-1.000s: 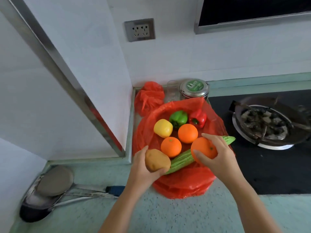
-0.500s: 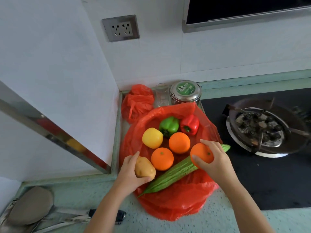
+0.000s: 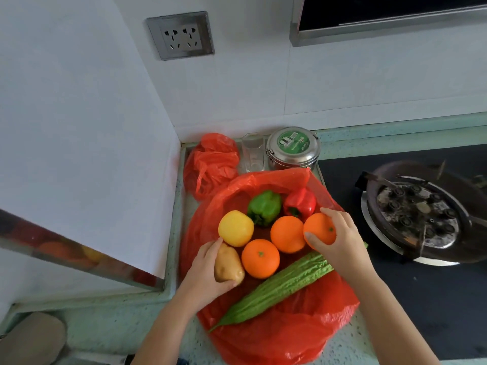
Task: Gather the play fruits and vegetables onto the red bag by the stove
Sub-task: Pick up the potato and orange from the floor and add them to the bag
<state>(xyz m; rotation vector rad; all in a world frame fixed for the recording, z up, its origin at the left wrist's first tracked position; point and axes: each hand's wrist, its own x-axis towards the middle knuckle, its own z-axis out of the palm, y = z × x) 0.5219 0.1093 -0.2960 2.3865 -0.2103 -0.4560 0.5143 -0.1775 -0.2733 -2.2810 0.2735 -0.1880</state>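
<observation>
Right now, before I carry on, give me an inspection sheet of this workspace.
Surface: green counter, flat red bag spread on it beside the stove.
Job's things: potato, held orange, front orange, middle orange, yellow fruit, green pepper, red pepper, bitter gourd, all on or over the flat red bag.
Clutter: crumpled red bag, glass, steel tin at the back.
Hands: left hand grips the potato; right hand grips the held orange.
Cables: nothing seen.
Surroundings: stove burner to the right, wall socket above.
</observation>
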